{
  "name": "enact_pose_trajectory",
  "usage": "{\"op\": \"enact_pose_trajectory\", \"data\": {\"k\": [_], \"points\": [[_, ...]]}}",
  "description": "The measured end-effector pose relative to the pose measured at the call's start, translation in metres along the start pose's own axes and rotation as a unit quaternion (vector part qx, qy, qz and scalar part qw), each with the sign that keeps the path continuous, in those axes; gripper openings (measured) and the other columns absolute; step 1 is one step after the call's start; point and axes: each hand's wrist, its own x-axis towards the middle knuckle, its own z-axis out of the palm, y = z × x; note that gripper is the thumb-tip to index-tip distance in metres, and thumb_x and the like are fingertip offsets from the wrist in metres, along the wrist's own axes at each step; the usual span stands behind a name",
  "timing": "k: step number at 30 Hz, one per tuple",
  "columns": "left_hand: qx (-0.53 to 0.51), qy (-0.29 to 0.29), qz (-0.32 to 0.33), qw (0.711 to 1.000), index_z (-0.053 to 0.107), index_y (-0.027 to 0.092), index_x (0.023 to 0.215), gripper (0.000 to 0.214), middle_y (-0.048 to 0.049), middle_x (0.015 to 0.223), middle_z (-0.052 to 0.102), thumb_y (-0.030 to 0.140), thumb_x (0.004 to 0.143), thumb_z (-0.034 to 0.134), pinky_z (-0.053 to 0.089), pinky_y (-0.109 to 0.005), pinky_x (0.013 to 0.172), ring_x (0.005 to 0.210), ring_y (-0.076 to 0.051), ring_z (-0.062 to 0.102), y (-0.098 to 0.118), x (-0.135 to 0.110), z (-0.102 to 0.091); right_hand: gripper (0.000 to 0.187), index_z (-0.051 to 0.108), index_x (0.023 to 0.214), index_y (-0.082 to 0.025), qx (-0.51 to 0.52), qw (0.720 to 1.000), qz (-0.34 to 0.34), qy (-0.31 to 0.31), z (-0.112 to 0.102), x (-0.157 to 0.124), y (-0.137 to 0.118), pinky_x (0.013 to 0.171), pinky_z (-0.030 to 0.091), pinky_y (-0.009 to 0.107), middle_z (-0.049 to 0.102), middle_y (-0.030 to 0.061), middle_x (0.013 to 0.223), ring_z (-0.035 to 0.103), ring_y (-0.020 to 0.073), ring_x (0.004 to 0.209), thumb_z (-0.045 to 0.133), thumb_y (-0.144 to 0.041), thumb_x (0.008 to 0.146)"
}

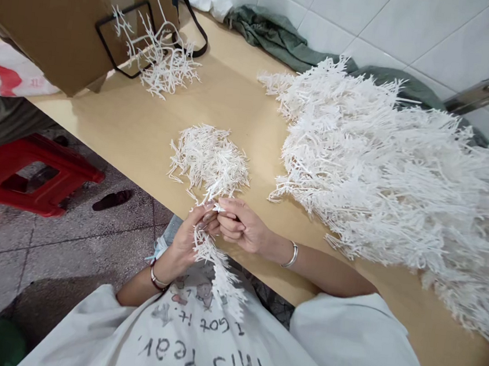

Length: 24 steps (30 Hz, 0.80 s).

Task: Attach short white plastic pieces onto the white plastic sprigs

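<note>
Shirt (192,349): "This Year. I Got it." Left fingers (198,213), right fingers (233,225) pinching white sprigs (222,277); large heap (384,180), two-to-three o'clock.

1. The left hand (189,232) grips a white sprig (220,268), which hangs down in front of a printed shirt (192,346).
2. The right hand (246,225), touching the left, pinches a small white piece (219,208).
3. Just beyond, a small pile (212,159) lies on the table (260,112).
4. A large white heap (372,167) fills the right.
5. Far left, white stalks (169,72) lie near a cardboard box (55,23).
</note>
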Motion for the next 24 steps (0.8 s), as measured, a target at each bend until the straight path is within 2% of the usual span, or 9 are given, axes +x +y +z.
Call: {"op": "enact_pose_trajectory", "data": {"k": [3, 8, 13, 16, 18, 19, 21, 24], "points": [[-0.063, -0.017, -0.015, 0.998, 0.032, 0.018, 0.054, 0.041, 0.0078, 0.045, 0.023, 0.035, 0.078, 0.061, 0.025, -0.016, 0.036, 0.036, -0.004, 0.022, 0.004, -0.001, 0.001, 0.045, 0.029, 0.057, -0.019, -0.008, 1.000, -0.029, -0.006, 0.003, -0.002, -0.004, 0.031, 0.013, 0.015, 0.025, -0.0134, 0.036, 0.013, 0.0012, 0.030, 0.060, -0.042, 0.080], [-0.124, -0.126, -0.042, 0.983, 0.030, 0.019, 0.054, 0.040, 0.0096, 0.045, 0.012, 0.027, 0.073, 0.065, 0.017, -0.014, 0.034, 0.037, -0.004, 0.009, 0.008, -0.007, 0.005, 0.053, 0.023, 0.051, -0.018, -0.030, 0.994, -0.106, -0.009, 0.004, -0.001, -0.017, 0.032, 0.015, 0.016, 0.024, -0.0111, 0.037, 0.016, 0.0015, 0.031, 0.057, -0.044, 0.083], [-0.101, -0.135, -0.010, 0.986, 0.036, 0.018, 0.055, 0.038, 0.0091, 0.045, 0.015, 0.030, 0.070, 0.069, 0.020, -0.014, 0.037, 0.040, -0.004, 0.010, 0.009, -0.012, 0.007, 0.046, 0.029, 0.058, -0.019, -0.106, 0.982, -0.154, -0.038, 0.000, 0.003, -0.021, 0.038, 0.018, 0.018, 0.024, -0.0106, 0.044, 0.017, 0.0030, 0.037, 0.052, -0.045, 0.087], [-0.060, -0.134, 0.010, 0.989, 0.038, 0.017, 0.055, 0.036, 0.0082, 0.044, 0.020, 0.032, 0.072, 0.067, 0.023, -0.015, 0.040, 0.041, -0.005, 0.015, 0.009, -0.011, 0.004, 0.044, 0.029, 0.061, -0.020, -0.204, 0.957, -0.204, -0.040, -0.005, 0.005, -0.024, 0.042, 0.021, 0.020, 0.025, -0.0089, 0.050, 0.020, 0.0047, 0.041, 0.043, -0.048, 0.091], [-0.027, -0.133, 0.032, 0.990, 0.040, 0.017, 0.056, 0.034, 0.0076, 0.044, 0.023, 0.032, 0.076, 0.063, 0.023, -0.017, 0.041, 0.040, -0.005, 0.018, 0.010, -0.009, 0.001, 0.042, 0.031, 0.063, -0.020, -0.329, 0.910, -0.253, 0.006, -0.009, 0.006, -0.027, 0.047, 0.026, 0.022, 0.030, -0.0067, 0.055, 0.028, 0.0064, 0.046, 0.038, -0.048, 0.093], [-0.009, -0.132, 0.046, 0.990, 0.040, 0.017, 0.055, 0.033, 0.0073, 0.044, 0.024, 0.032, 0.078, 0.060, 0.023, -0.017, 0.041, 0.040, -0.005, 0.019, 0.010, -0.008, -0.002, 0.040, 0.032, 0.065, -0.020, -0.405, 0.871, -0.276, 0.040, -0.011, 0.007, -0.029, 0.050, 0.027, 0.023, 0.032, -0.0057, 0.057, 0.031, 0.0073, 0.048, 0.036, -0.046, 0.095], [0.031, -0.124, 0.084, 0.988, 0.041, 0.017, 0.055, 0.033, 0.0063, 0.044, 0.029, 0.031, 0.081, 0.056, 0.023, -0.019, 0.043, 0.041, -0.006, 0.023, 0.011, -0.006, -0.006, 0.035, 0.035, 0.067, -0.020, -0.552, 0.766, -0.311, 0.103, -0.016, 0.009, -0.033, 0.055, 0.028, 0.025, 0.034, -0.0043, 0.059, 0.034, 0.0092, 0.052, 0.034, -0.039, 0.096], [0.084, -0.103, 0.130, 0.983, 0.042, 0.016, 0.056, 0.033, 0.0050, 0.046, 0.034, 0.030, 0.083, 0.054, 0.024, -0.021, 0.046, 0.044, -0.006, 0.029, 0.011, -0.003, -0.011, 0.028, 0.037, 0.070, -0.019, -0.709, 0.597, -0.349, 0.136, -0.027, 0.016, -0.036, 0.064, 0.029, 0.029, 0.039, -0.0031, 0.059, 0.036, 0.0116, 0.055, 0.034, -0.029, 0.096]]}}
